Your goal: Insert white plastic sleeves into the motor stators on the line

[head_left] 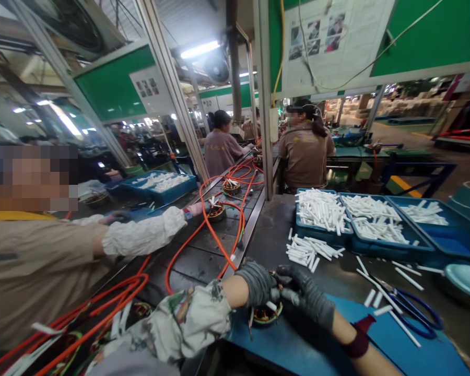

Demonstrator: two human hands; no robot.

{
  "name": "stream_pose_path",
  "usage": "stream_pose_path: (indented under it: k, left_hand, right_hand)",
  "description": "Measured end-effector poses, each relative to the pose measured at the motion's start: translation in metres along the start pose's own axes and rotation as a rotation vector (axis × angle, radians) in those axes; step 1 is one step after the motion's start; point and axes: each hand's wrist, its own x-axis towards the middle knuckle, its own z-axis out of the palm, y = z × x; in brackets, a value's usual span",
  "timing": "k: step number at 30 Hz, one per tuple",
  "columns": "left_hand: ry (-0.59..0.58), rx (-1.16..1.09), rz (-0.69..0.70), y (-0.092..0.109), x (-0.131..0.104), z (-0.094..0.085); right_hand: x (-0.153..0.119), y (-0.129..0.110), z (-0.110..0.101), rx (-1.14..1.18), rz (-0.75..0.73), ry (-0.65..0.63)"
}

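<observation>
My left hand [256, 284], in a dark grey glove, has its fingers curled closed over a motor stator [267, 315] with copper windings. My right hand [311, 297], gloved the same way, meets it from the right with fingers pinched together. What the fingertips grip is hidden between the gloves; a short white sleeve [272, 306] shows just below them. The stator sits on a blue mat [254, 339] at the bench edge. An orange cable [227, 256] runs from the conveyor toward my left hand.
Blue trays [350, 237] of white sleeves stand on the right, with a loose pile [311, 250] before them. Blue-handled scissors [419, 313] lie nearby. A conveyor [188, 271] carries stators [232, 187] and orange cables. On the left, a co-worker's sleeved arm [144, 232] reaches across to another stator [216, 212].
</observation>
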Motion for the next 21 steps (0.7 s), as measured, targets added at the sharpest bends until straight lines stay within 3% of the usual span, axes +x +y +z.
stream_pose_path:
  k: [3,5,9,11,14,17,19,21]
  left_hand:
    - [-0.147,0.094,0.023,0.015,0.008,-0.003]
    - [-0.159,0.124,0.016,0.019,0.009,-0.009]
    - [-0.011,0.063,0.12,0.001,0.002,-0.023]
    - [-0.013,-0.037,0.143,-0.013,0.004,-0.026]
    - [-0.026,-0.163,0.038,-0.025,0.017,-0.024]
    - [0.094,-0.229,-0.044,-0.024,0.02,-0.022]
    - [0.145,-0.243,-0.035,-0.022,0.01,-0.02]
    - [0.172,-0.232,0.059,-0.023,-0.005,-0.015]
  right_hand:
    - [-0.008,0.014,-0.003,-0.021,-0.007,0.012]
    - [-0.018,0.02,-0.006,-0.05,-0.018,0.025]
    - [-0.044,0.009,-0.02,-0.127,0.069,0.103]
    - [-0.053,-0.003,-0.021,-0.154,0.073,0.08]
    - [-0.052,-0.015,-0.008,-0.153,-0.066,-0.028]
    - [-0.042,-0.013,0.009,-0.137,-0.166,-0.094]
    - [-0.038,-0.008,0.015,-0.098,-0.16,-0.094]
    - [-0.037,-0.006,0.015,-0.031,-0.13,-0.09]
